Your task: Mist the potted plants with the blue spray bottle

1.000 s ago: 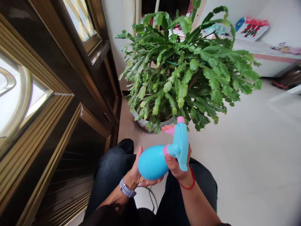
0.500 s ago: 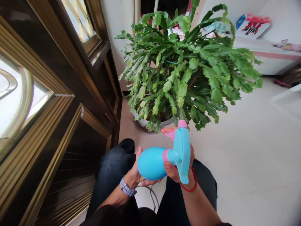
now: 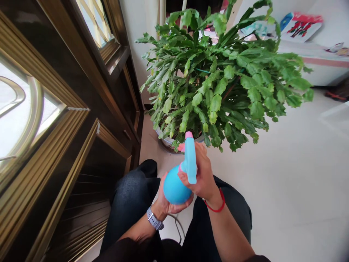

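A blue spray bottle (image 3: 174,187) with a pink nozzle is held above my lap, its head pointing up toward a large green potted plant (image 3: 218,80). My left hand (image 3: 163,203), with a grey watch on the wrist, cups the round bottle body from below. Wrapped round the bottle's neck and trigger head is my right hand (image 3: 203,176), which wears a red string bracelet. The nozzle sits just below the plant's lowest leaves. The plant's pot (image 3: 165,136) shows only in part under the foliage.
A dark wooden door with glass panes (image 3: 54,109) fills the left side. Pale tiled floor (image 3: 294,174) stretches to the right. A white cabinet with colourful papers (image 3: 313,54) stands at the back right. My dark-trousered legs (image 3: 131,196) are below.
The bottle has turned from lying sideways to more upright and shifted left, nearer the plant's pot. My right hand has moved up onto the trigger head.
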Demonstrator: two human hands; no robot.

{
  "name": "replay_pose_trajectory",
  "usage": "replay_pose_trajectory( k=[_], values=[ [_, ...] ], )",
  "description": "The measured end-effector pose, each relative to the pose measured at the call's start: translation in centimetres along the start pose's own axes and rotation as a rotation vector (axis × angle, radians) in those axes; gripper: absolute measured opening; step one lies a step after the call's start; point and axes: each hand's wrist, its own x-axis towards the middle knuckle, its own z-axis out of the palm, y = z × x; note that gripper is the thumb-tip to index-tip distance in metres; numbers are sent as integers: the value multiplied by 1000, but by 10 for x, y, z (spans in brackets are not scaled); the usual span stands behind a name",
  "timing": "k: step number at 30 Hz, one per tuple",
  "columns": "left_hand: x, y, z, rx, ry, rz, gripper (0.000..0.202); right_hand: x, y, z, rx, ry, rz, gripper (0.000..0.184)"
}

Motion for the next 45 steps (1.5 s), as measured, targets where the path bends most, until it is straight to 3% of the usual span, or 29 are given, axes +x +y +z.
replay_pose_trajectory(
  k=[3,6,16,25,31,34,40,45],
  values=[
    [-2,6,-1,-2,-191,-68,105,5,0,6,26,-83,26,50],
    [-6,10,0,4,-243,-63,102,9,-1,12,48,-110,22,48],
    [-19,18,-17,103,-76,36,93,17,7,37,49,-191,25,49],
    [-21,25,-25,6,-90,87,87,18,17,59,61,-251,64,50],
    [-21,27,-31,-29,-144,27,84,16,22,62,46,-266,93,47],
    [-21,28,-35,7,-95,70,83,14,23,62,66,-302,74,53],
    [-24,26,-41,86,28,105,87,13,21,65,92,-313,77,49],
    [-28,24,-41,70,27,99,89,13,24,69,55,-331,82,51]
  ],
)
